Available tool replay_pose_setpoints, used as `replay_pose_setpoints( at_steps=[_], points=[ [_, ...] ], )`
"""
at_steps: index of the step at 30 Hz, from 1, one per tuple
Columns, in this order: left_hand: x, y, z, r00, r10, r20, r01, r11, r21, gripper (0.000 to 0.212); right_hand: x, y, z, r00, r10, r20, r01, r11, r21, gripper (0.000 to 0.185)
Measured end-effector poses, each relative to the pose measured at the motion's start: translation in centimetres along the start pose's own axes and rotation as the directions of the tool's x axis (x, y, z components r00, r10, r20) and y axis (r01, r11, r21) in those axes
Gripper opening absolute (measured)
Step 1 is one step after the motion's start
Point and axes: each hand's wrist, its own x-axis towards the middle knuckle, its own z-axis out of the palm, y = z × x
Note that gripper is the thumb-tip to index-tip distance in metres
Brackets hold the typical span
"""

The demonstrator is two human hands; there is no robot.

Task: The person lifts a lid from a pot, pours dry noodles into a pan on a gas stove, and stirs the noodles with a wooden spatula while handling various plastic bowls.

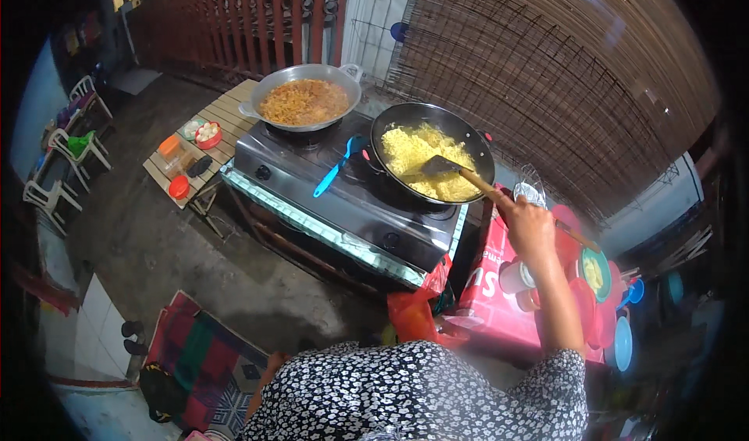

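My right hand [529, 227] grips the wooden handle of a metal spatula [443, 166]. Its blade rests in yellow noodles [418, 148] inside a black wok [433, 113], which sits on the right burner of a two-burner gas stove [351, 218]. Over the left burner stands an aluminium wok [263, 90] of orange-brown food in small pieces [304, 101]. A blue plastic utensil [330, 177] lies on the stove top between the woks. Low beside my body, my left hand [278, 360] is only partly visible, and its fingers are hidden.
Right of the stove, a red-covered table [480, 277] bears a green bowl [605, 277] and other containers. A bamboo table [228, 104] at left carries a red bowl [217, 139] of whitish pieces and an orange-lidded jar [171, 148]. A red plastic bag [409, 315] hangs by the stove's front corner.
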Motion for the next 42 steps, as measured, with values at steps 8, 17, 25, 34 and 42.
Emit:
replay_pose_setpoints(
  at_steps=[8, 17, 25, 34, 42],
  points=[
    [0.3, -0.5, 0.4, 0.998, 0.011, -0.068, -0.007, 0.998, 0.061, 0.048, 5.1, 0.0, -0.9, 0.978, 0.135, -0.156, -0.124, 0.989, 0.082, 0.06],
    [-1.2, -1.1, 1.7, 0.992, -0.1, -0.076, 0.093, 0.991, -0.095, 0.054, 12.1, -2.5, 4.5, 0.989, -0.044, -0.142, 0.041, 0.999, -0.029, 0.042],
    [-1.1, -1.5, 2.0, 0.994, -0.113, -0.006, 0.112, 0.987, -0.112, 0.052, 6.5, -1.5, 1.2, 0.999, -0.054, 0.009, 0.054, 0.997, -0.048, 0.051],
    [0.8, -0.4, 0.7, 0.998, -0.061, -0.016, 0.06, 0.997, -0.054, 0.049, 1.3, -0.1, -0.7, 0.995, 0.007, 0.104, -0.016, 0.996, 0.088, 0.046],
    [1.1, -0.5, 0.5, 0.999, -0.047, -0.008, 0.047, 0.999, -0.024, 0.047, -1.0, -0.3, -3.9, 0.994, 0.039, 0.099, -0.051, 0.992, 0.114, 0.046]
  ],
)
